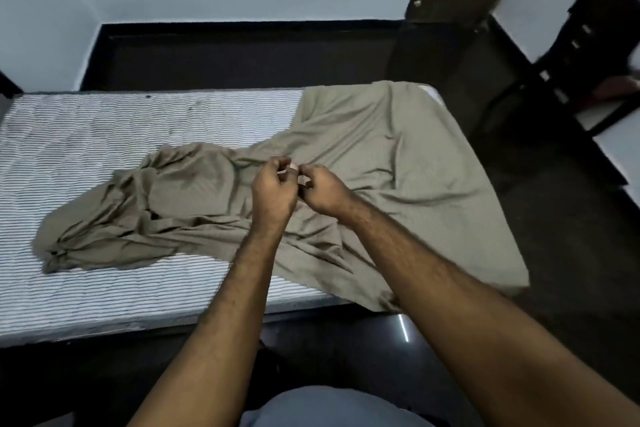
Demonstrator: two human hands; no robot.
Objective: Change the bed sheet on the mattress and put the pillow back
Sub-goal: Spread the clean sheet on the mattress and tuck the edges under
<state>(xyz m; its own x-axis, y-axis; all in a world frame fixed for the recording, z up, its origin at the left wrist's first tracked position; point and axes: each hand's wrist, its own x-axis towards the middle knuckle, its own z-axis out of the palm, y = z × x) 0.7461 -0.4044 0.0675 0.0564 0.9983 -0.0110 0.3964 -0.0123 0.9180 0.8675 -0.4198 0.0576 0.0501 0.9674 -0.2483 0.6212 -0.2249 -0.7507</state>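
An olive bed sheet (363, 156) lies crumpled on the striped mattress (104, 135). Its right part is spread over the mattress's right end and hangs off the near corner. Its left part is bunched in a long heap across the middle. My left hand (273, 191) and my right hand (322, 189) are held together just above the sheet's middle, fingers curled, fingertips touching each other. No fabric shows in either hand. No pillow is in view.
The mattress sits in a dark bed frame (242, 31) against a pale wall. A dark wooden chair (588, 55) stands at the far right. Dark floor runs along the bed's near side and right end.
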